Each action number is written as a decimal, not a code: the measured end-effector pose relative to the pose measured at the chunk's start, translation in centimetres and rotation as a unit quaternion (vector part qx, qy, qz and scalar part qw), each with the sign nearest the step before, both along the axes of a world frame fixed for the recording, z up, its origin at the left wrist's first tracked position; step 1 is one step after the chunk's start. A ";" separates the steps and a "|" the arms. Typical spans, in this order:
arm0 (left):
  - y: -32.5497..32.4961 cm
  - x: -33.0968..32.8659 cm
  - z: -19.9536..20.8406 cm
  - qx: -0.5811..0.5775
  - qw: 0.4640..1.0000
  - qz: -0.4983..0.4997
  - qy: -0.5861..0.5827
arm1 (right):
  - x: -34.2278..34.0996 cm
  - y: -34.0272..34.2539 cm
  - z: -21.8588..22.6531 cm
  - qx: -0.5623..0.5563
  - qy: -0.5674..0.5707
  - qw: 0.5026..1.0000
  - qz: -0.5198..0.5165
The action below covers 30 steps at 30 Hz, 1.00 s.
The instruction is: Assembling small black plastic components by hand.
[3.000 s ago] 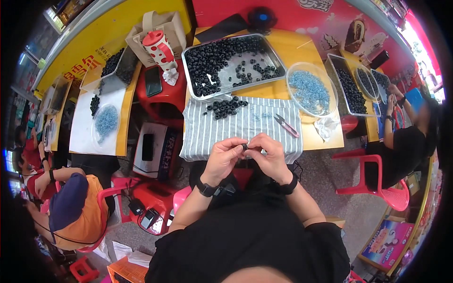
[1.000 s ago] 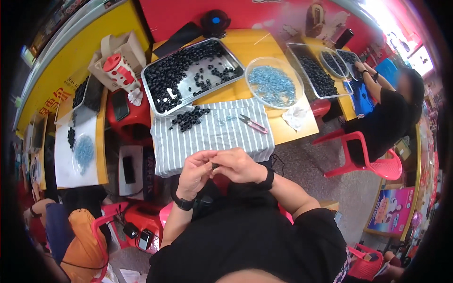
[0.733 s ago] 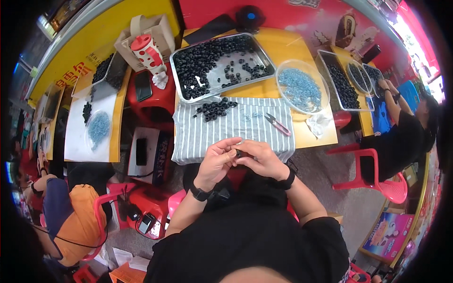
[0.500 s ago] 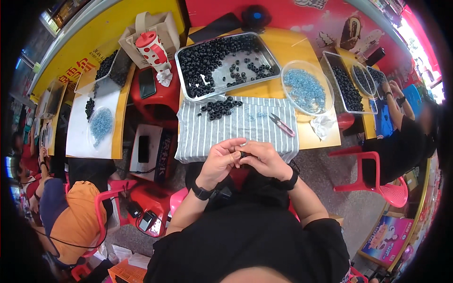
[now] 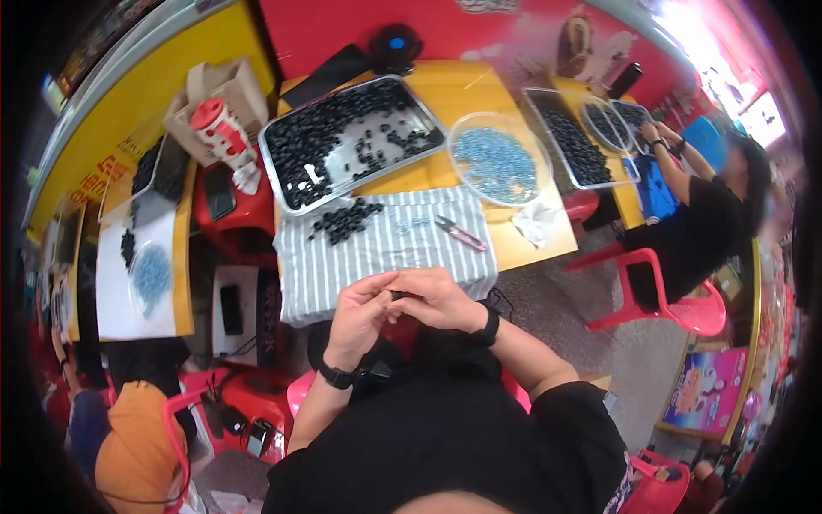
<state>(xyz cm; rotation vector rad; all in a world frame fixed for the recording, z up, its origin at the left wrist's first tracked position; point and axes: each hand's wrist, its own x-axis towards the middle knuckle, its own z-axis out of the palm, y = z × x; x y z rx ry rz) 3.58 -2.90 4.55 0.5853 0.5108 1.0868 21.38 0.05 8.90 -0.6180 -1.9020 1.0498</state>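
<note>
Clock read from view centre. Wearer's hands: 2, left hand and right hand. Dark piece between them: 1. Metal tray: 1, 11 o'clock. Striped cloth: 1, at centre. Heap of black pieces on it: 1, 10 o'clock. Dishes of blue pieces: 2, near dish 1–2 o'clock, far dish 9 o'clock. Snips: 1, 2 o'clock. Phones: 2, upper phone 9–10 o'clock, lower phone 8–9.

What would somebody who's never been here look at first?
Probably the big shiny tray of black beads on the yellow table. Next, perhaps, the round tub of blue bits on its right. By the striped cloth's near edge, the left hand and right hand hold a small dark thing.
</note>
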 end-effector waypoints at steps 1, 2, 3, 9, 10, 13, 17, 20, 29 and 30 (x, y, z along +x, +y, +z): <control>0.3 0.0 0.0 0.009 1.000 -0.008 0.003 | 0.7 0.0 0.3 0.002 -0.026 1.000 -0.010; 0.6 0.1 0.0 0.018 1.000 -0.014 0.005 | 1.3 0.0 0.8 0.004 -0.052 0.998 -0.020; 0.9 -0.1 0.2 0.026 0.999 -0.017 0.012 | 1.6 0.1 1.0 0.004 -0.074 0.997 -0.026; 1.6 -2.9 -0.7 0.009 0.998 0.031 0.053 | 11.5 4.1 1.8 0.035 -0.073 0.942 -0.327; 1.5 -3.5 -1.1 0.000 0.998 0.039 0.052 | 13.5 5.3 3.0 0.014 -0.071 0.915 -0.396; 1.6 -3.9 -1.4 -0.015 0.997 0.057 0.048 | 22.3 10.6 3.9 0.046 -0.045 0.866 -0.496; 2.8 -4.2 -0.7 -0.006 0.996 0.079 0.043 | 27.1 12.8 4.6 0.115 -0.279 0.742 -0.599; 2.9 -5.1 -0.6 -0.006 0.989 0.129 0.069 | 18.9 12.4 4.5 0.092 -0.193 0.870 -0.445; 5.9 -8.1 0.1 -0.023 0.954 0.277 0.116 | -2.0 14.1 2.2 0.218 -0.318 0.918 -0.091; 6.3 -8.4 0.2 -0.024 0.948 0.293 0.122 | -2.8 15.1 1.9 0.194 -0.315 0.926 -0.080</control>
